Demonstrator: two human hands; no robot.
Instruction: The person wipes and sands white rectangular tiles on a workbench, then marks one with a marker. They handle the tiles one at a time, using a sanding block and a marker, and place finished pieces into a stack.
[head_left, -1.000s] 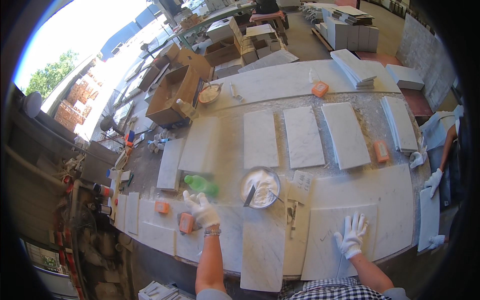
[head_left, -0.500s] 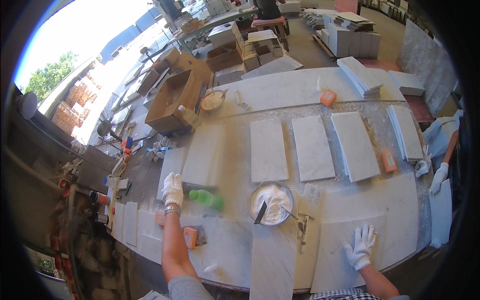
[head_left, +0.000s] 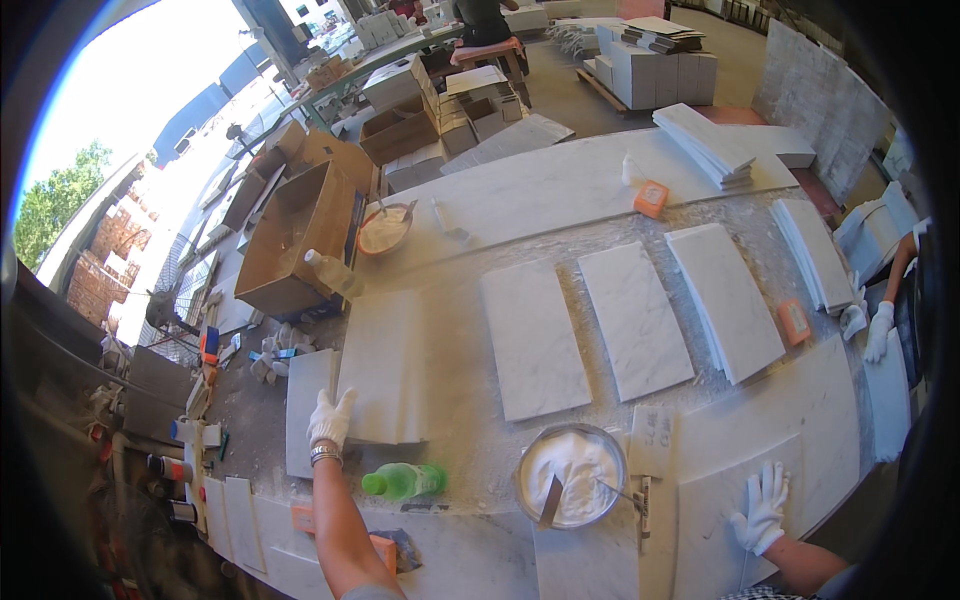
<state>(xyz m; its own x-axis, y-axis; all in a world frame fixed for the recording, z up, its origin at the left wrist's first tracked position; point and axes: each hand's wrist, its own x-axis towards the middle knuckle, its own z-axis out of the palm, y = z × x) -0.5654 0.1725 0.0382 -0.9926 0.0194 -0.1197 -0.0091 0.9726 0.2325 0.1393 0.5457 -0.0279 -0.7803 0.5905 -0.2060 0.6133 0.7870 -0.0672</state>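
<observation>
My left hand (head_left: 329,420), in a white knit glove, reaches over a pale marble tile (head_left: 311,415) at the left, beside the near left corner of a stack of tiles (head_left: 384,365). Its thumb stands apart from the other fingers; whether the fingertips touch a tile I cannot tell. My right hand (head_left: 766,508), gloved too, lies flat with spread fingers on a large marble slab (head_left: 700,520) at the near right. Between the hands are a green bottle (head_left: 405,482) lying on its side and a bowl (head_left: 571,475) of white paste with a spatula (head_left: 551,500) in it.
Several marble tiles (head_left: 635,320) lie in a row across the dusty table. Orange blocks (head_left: 794,322) are scattered about. Far left stand a cardboard box (head_left: 300,245) and a bowl of powder (head_left: 385,231). A co-worker's gloved hand (head_left: 879,333) is at the right edge.
The whole view has shifted. My left hand has moved farther forward along the tiles, and its thumb now stands apart. My right hand stays flat on the slab.
</observation>
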